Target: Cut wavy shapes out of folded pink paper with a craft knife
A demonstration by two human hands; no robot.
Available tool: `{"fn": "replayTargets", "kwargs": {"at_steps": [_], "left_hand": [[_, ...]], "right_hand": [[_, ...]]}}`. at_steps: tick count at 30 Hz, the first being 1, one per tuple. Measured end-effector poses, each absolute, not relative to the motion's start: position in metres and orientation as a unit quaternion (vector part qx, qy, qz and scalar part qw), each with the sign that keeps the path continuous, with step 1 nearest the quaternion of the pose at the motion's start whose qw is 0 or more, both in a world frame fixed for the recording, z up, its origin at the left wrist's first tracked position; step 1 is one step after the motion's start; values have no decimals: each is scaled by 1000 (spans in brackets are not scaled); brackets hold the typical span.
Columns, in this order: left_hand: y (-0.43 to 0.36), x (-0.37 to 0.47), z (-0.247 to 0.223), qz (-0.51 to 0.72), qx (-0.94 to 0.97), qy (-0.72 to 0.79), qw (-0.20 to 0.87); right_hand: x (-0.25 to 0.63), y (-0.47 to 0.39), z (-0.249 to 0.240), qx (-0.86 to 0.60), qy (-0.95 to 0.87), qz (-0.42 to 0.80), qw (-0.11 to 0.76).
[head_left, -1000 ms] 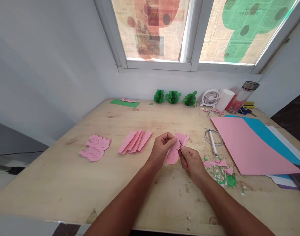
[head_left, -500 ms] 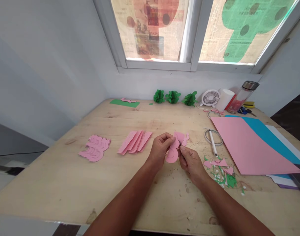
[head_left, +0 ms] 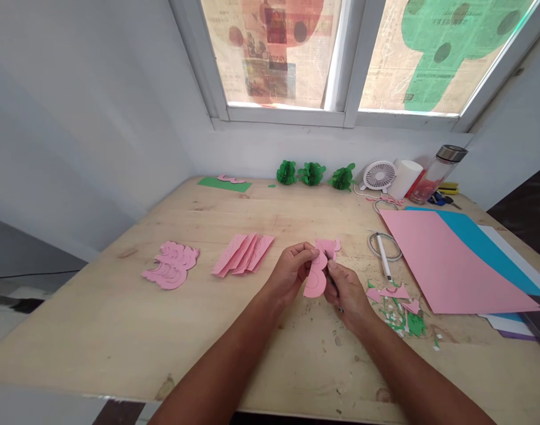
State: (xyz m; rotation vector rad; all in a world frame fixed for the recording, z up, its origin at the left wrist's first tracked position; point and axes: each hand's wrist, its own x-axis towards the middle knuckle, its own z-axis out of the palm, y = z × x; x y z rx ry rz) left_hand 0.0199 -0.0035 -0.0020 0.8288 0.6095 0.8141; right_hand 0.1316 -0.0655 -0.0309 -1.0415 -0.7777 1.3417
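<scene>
Near the middle of the table, my left hand (head_left: 295, 267) pinches a pink paper piece (head_left: 315, 282) with a scalloped edge and drawn curved lines. My right hand (head_left: 344, 287) is closed on a dark, slim tool (head_left: 333, 284), mostly hidden by the fingers, that looks like scissors. Its tip meets the paper's right side, below the square upper part. To the left lie folded pink strips (head_left: 243, 255), fanned out, and farther left a stack of scalloped pink cutouts (head_left: 171, 265).
Pink and green scraps (head_left: 403, 313) lie right of my right hand, with a white pen (head_left: 383, 256) behind them. Large pink sheets (head_left: 451, 260) cover the right side. Green paper shapes (head_left: 311, 174), a small fan (head_left: 379, 175) and a bottle (head_left: 438, 174) stand at the back.
The pink paper has turned slightly and moved a little right and down in my left hand. The dark tool in my right hand shows more now.
</scene>
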Motion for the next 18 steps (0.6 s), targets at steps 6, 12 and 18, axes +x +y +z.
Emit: {"fn": "replayTargets", "kwargs": {"at_steps": [6,12,18], "left_hand": [[-3,19,-3,369,384,270,802],[-2,20,-3,367,402,276,792],[-4,21,-2,373,434,287,768]], "right_hand": [[132,-65,-29,-458,-328,573,595],[132,-65,-27,-498,-319,562,578],[132,-65,-26,-507,-322,558,573]]}}
